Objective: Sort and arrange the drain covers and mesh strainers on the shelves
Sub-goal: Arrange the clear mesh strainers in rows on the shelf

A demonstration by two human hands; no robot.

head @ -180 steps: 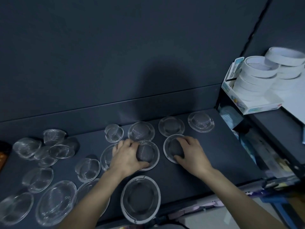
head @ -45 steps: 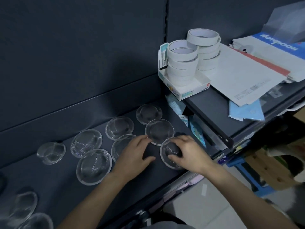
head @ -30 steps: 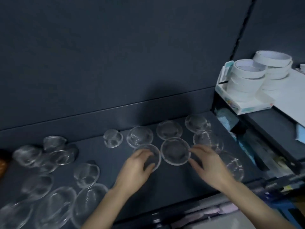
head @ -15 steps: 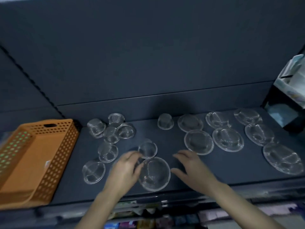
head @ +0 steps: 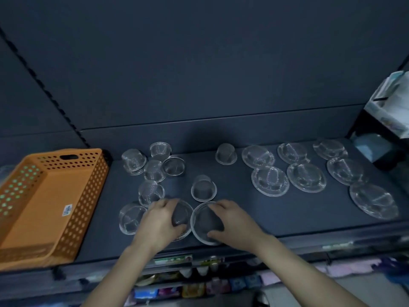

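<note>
Dark shelf deck (head: pixel 276 209), dim light, plain back panel.

Left fingers (head: pixel 166 203) are curled over the dome of one wide mesh strainer (head: pixel 184 214), with the thumb hooked at its near side. Right fingers (head: pixel 219 206) and thumb are spread across the rim of a second wide strainer (head: pixel 202 220). So both are gripped, one by the left hand (head: pixel 159 222) and one by the right hand (head: pixel 232 224). Their rims touch at the shelf's front edge, a little way off the orange basket (head: pixel 51 202).

The rim-spanning grip is judged deliberate, since thin mesh dents if pinched.

One small cup strainer (head: pixel 203 189) sits dome up just behind the held pair. The loose small strainers (head: pixel 152 170) are bunched just beside the basket, some tipped and some overlapping. They are judged unsorted. A lone small cup (head: pixel 226 154) stands at the back, farther from the basket.

The laid-out wide strainers (head: pixel 306 177) are set farthest from the basket, in rough rows, unstacked, with rims near or touching. That is judged to be the sorted group, and the held pair matches its size, so it is likely bound there.

Drain covers cannot be told apart from strainers at this resolution.
</note>
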